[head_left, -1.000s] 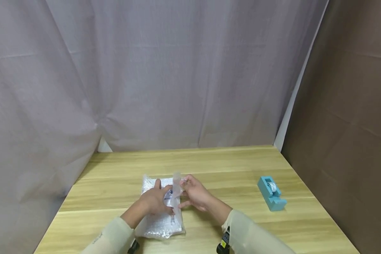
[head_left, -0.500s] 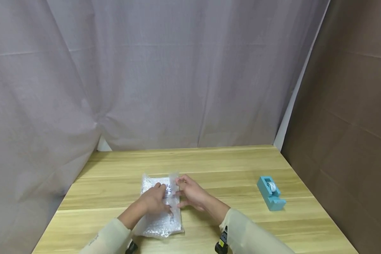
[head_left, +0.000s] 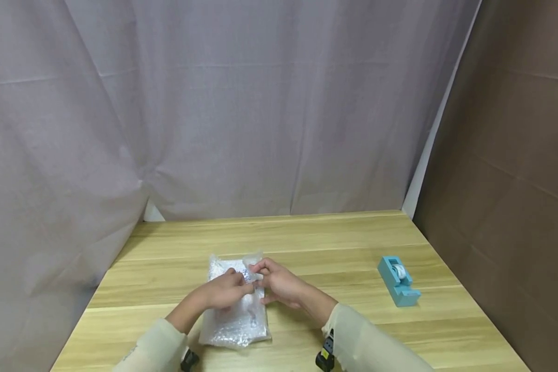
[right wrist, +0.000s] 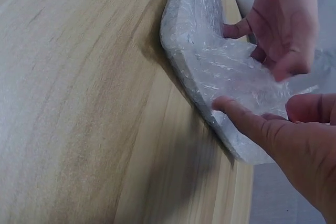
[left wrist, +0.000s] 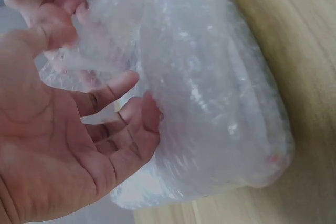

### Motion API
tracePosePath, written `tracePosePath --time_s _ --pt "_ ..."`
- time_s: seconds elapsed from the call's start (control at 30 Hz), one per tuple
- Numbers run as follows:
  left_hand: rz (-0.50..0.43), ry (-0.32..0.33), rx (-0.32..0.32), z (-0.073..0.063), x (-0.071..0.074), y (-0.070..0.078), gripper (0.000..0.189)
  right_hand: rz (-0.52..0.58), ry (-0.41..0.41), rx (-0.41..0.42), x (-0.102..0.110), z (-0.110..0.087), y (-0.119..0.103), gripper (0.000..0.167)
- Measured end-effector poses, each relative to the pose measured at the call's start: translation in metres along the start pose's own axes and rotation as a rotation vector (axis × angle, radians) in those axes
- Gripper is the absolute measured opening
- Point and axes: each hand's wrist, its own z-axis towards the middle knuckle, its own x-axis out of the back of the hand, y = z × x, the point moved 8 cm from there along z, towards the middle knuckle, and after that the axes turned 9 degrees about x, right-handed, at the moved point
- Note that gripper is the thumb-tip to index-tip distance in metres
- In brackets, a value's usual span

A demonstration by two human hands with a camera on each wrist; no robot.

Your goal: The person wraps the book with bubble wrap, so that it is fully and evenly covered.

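A flat package in clear bubble wrap (head_left: 236, 326) lies on the wooden table, with blue print showing through near its top. My right hand (head_left: 282, 284) is at its right edge and pinches the loose flap between thumb and index finger; the other fingers reach along the side. Over the package's middle is my left hand (head_left: 225, 291), its thumb towards the flap. In the left wrist view the left hand's fingers (left wrist: 118, 90) are loosely bent against the bubble wrap, thumb apart from them. The right wrist view shows the flap (right wrist: 236, 77) raised between both hands.
A blue tape dispenser (head_left: 398, 283) with a roll of clear tape stands on the right side of the table (head_left: 335, 243). Grey curtain (head_left: 223, 113) hangs behind the table, brown curtain (head_left: 502, 170) along the right.
The left hand has drawn its spread fingers in and shifted its thumb up towards the flap. The right hand has moved slightly left with the flap's edge. The package stays in place.
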Motion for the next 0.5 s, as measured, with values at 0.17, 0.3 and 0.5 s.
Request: tracePosePath --time_s 0.17,0.3,0.5 --pt "-0.104 0.002 0.034 -0.0019 0.0017 -0.0035 0.056 -0.034 -0.026 0.002 -0.0015 0.0006 0.0004 0.035" --pt "-0.146 0.045 0.031 -0.0013 0.0018 -0.0060 0.041 -0.045 -0.036 0.011 -0.0029 -0.0002 0.0015 0.036" --pt "-0.137 0.107 0.038 0.0019 0.0022 -0.0063 0.037 -0.087 -0.049 0.036 -0.0049 -0.0011 -0.0005 0.037"
